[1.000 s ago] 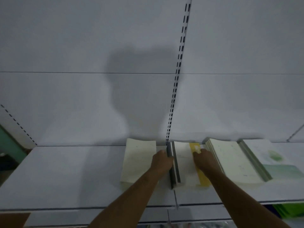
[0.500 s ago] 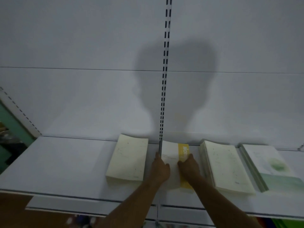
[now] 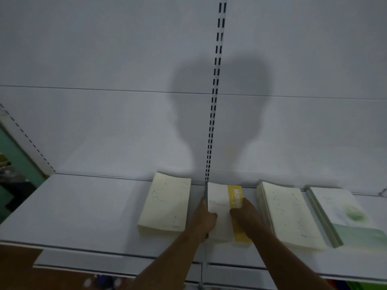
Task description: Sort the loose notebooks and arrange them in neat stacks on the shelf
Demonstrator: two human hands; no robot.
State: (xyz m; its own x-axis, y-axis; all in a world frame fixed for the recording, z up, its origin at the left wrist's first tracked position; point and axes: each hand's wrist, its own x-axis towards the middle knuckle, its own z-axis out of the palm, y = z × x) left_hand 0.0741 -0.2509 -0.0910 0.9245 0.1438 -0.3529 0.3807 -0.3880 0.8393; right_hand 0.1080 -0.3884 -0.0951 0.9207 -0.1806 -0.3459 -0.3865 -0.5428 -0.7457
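Both my forearms reach up and forward over the front lip of the white shelf [image 3: 69,208], converging on the white notebook stack with a yellow band [image 3: 222,208] that lies flat at the middle of the shelf, just below the slotted upright [image 3: 211,130]. My left hand [image 3: 204,219] grips the stack's left edge, thumb hooked over the top cover and the other fingers hidden down the side. My right hand [image 3: 246,214] lies on the yellow band near the stack's right side, fingers curled down onto the cover and pressing it; whether they wrap the far edge I cannot tell. To the left, close by but apart from my left hand, a cream notebook stack [image 3: 165,206] lies flat. To the right, beside my right wrist, sits a second cream stack with faint dotted markings [image 3: 291,214], and beyond it a pale stack with a green blot on its cover [image 3: 343,214]. All four stacks lie in a row along the shelf, short edges toward the white back panel [image 3: 104,122], where my head's shadow [image 3: 219,105] falls.
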